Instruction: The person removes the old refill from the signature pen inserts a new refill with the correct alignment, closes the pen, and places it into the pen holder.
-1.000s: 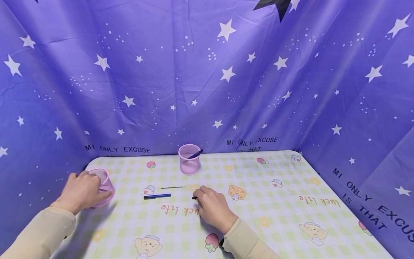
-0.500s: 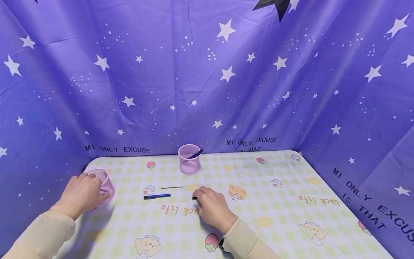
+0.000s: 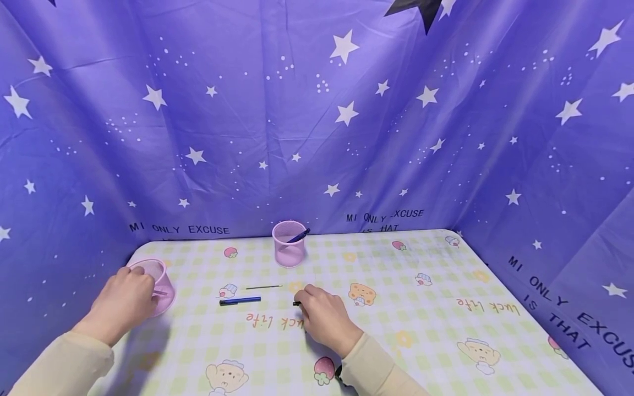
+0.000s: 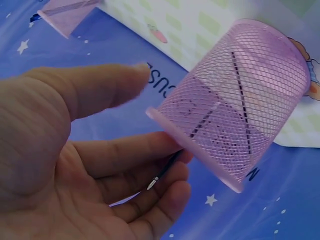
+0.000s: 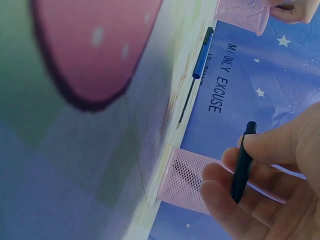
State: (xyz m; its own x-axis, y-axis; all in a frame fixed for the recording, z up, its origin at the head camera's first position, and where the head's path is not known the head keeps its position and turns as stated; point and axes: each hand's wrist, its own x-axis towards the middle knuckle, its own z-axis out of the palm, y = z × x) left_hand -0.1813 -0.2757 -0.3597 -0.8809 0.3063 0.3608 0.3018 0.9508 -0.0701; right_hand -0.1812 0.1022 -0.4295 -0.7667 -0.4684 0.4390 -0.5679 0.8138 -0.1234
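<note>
At the left, my left hand is at the rim of a pink mesh pen cup. In the left wrist view its thumb stands apart and its fingers are loosely bent by the rim. A thin dark pen refill with a metal tip sticks out of that cup against the fingers; another dark stick shows through the mesh. My right hand rests low over the table, pinching a black tapered pen section, threaded at one end. Left of it lie a blue pen barrel and a thin refill.
A second pink mesh cup stands near the table's back edge with a dark blue pen leaning in it. A checked cloth with cartoon prints covers the table. Purple star-printed curtains hang behind and at both sides.
My left hand has drawn back slightly at the left cup, and its thumb no longer reaches out over the cup's side. The right hand and the pen parts on the table stay put.
</note>
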